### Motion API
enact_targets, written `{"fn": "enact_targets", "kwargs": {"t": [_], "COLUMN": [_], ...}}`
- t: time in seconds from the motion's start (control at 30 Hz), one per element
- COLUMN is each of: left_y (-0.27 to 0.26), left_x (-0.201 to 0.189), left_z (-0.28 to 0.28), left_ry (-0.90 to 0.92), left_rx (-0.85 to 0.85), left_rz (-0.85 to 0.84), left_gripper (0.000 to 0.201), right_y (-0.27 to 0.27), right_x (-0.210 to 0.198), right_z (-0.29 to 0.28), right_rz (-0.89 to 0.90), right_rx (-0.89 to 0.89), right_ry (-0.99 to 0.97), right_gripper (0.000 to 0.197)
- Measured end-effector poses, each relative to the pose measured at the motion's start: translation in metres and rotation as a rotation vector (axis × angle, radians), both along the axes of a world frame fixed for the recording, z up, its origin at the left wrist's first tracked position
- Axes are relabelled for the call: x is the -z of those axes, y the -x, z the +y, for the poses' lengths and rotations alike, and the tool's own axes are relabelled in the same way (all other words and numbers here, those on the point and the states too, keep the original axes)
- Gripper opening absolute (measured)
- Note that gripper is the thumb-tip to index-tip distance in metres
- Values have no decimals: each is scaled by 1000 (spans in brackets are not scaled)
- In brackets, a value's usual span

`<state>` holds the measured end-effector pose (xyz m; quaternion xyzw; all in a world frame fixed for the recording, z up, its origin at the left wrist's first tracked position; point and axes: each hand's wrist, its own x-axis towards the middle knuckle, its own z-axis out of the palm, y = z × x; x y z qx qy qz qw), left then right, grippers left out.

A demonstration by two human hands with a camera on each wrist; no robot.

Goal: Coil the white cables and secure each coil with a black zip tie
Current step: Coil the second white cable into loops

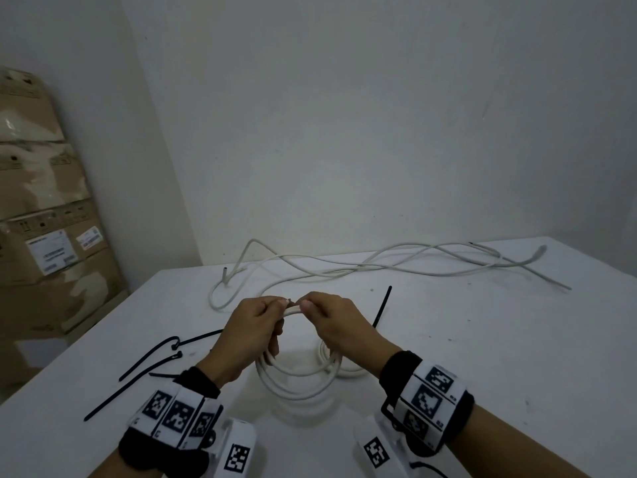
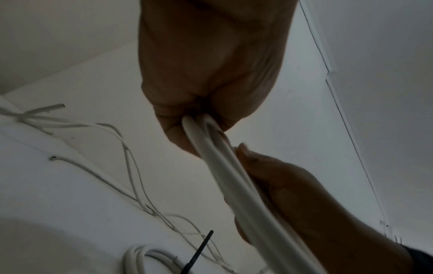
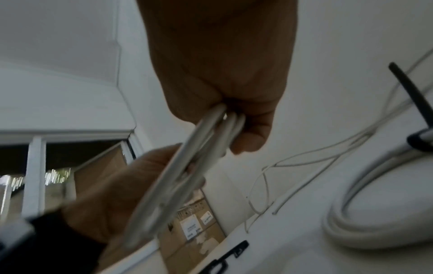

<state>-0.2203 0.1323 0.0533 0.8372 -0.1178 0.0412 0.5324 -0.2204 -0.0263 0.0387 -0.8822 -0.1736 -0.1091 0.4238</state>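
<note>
Both hands are raised above the tabletop (image 1: 482, 339), and between them hangs a coil of white cable (image 1: 296, 384). Left hand (image 1: 248, 336) and right hand (image 1: 331, 322) pinch the top of the coil side by side, fingertips nearly touching. The wrist views show the fingers of each hand curled tight round the bunched turns (image 2: 211, 148), (image 3: 220, 129).

Likely reason for the grip: the turns must stay stacked at one spot so a tie can wrap there. Holding the coil upright lets gravity round out the loops below.

- A second coil (image 1: 341, 360) lies flat on the tabletop just behind the right wrist. A black zip tie (image 1: 382, 307) stands up at its far side, apparently already fastened, though the joint is hidden.
- Loose black zip ties (image 1: 151, 360) lie to the left, near the left hand, probably staged for easy reach.
- Uncoiled white cables (image 1: 396, 263) sprawl along the far edge, well apart from the hands.
- Cardboard boxes (image 1: 44, 219) are stacked beyond the tabletop's left side.

Judgement: coiling of this cable looks about done; tying comes next, and one hand must let go without the turns springing apart.
</note>
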Motion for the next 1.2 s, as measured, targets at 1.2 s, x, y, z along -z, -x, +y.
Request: {"fn": "enact_targets", "kwargs": {"t": [1.2], "left_y": [1], "left_x": [-13], "left_z": [2], "left_ry": [-592], "left_rx": [81], "left_rz": [-65], "left_gripper": [29], "right_y": [-14], "right_x": [-11], "right_z": [-4], "right_rz": [-95], "right_rx": [-86], "right_ry": [187], "right_gripper": [20]}}
